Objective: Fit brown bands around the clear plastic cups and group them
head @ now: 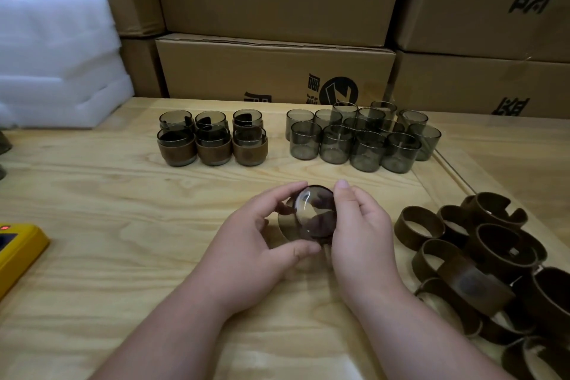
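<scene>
The left hand (256,244) curls around a clear cup (308,216) held just above the wooden table (123,194), its thumb under the cup at 6 o'clock and its fingertips over the rim at 10 o'clock. The right hand (361,234) grips the same cup from 3 o'clock, fingers bent around a brown band (324,213) that sits on the cup's far end; the cup lies on its side, its glossy base turned toward the camera.

At 4 o'clock from the hands lies a heap of loose brown bands (481,265). At 1 o'clock stands a cluster of bare cups (364,136), touching one another. At 11 o'clock stand banded cups (212,139) in two tight rows. A yellow device (15,250) lies at 9 o'clock, white foam (55,62) at 10 o'clock, and cardboard boxes (277,25) behind.
</scene>
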### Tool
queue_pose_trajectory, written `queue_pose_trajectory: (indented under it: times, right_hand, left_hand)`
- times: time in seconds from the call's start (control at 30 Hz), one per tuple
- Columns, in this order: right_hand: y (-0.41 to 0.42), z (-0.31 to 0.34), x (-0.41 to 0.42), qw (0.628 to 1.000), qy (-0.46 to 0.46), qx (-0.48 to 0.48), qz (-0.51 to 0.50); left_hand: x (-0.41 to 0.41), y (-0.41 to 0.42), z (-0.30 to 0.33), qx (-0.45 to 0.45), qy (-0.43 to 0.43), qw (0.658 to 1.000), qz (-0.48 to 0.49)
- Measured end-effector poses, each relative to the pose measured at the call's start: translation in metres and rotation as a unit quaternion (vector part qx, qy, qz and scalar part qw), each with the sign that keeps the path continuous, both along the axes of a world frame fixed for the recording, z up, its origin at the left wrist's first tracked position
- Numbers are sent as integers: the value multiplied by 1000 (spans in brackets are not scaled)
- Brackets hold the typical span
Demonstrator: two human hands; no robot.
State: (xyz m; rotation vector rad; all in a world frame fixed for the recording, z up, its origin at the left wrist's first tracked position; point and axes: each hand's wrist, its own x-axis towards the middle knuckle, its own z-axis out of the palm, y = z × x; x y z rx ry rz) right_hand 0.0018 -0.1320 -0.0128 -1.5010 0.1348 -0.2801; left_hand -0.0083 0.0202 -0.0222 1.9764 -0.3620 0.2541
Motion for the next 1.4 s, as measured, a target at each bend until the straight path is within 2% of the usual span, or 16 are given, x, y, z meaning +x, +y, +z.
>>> queue_pose_trajectory:
  times: [0.23,0.4,0.73,0.93,1.07,1.3,1.4]
  right_hand:
    - [4,-3,-2,995,-27,-20,95]
    - [7,-4,-4,992,-53,-33,111]
    - [8,-4,-3,991,-63,-31,117]
    - [6,-2,-4,984,-93,-50,144]
    - [7,2,-4,982,-95,-12,164]
    - [3,-2,2,995,-42,34,84]
    - [3,-1,3,997,-36,44,52]
  left_hand:
    - [6,2,0,-135,32,990,25]
    - [8,1,-3,-160,36,986,39]
    - [3,-3,-1,-108,28,992,65]
    - [3,-3,1,-120,33,990,72]
    - [3,0,1,-113,33,991,70]
    - [4,3,1,-87,32,995,38]
    - [3,3,2,-47,10,999,23]
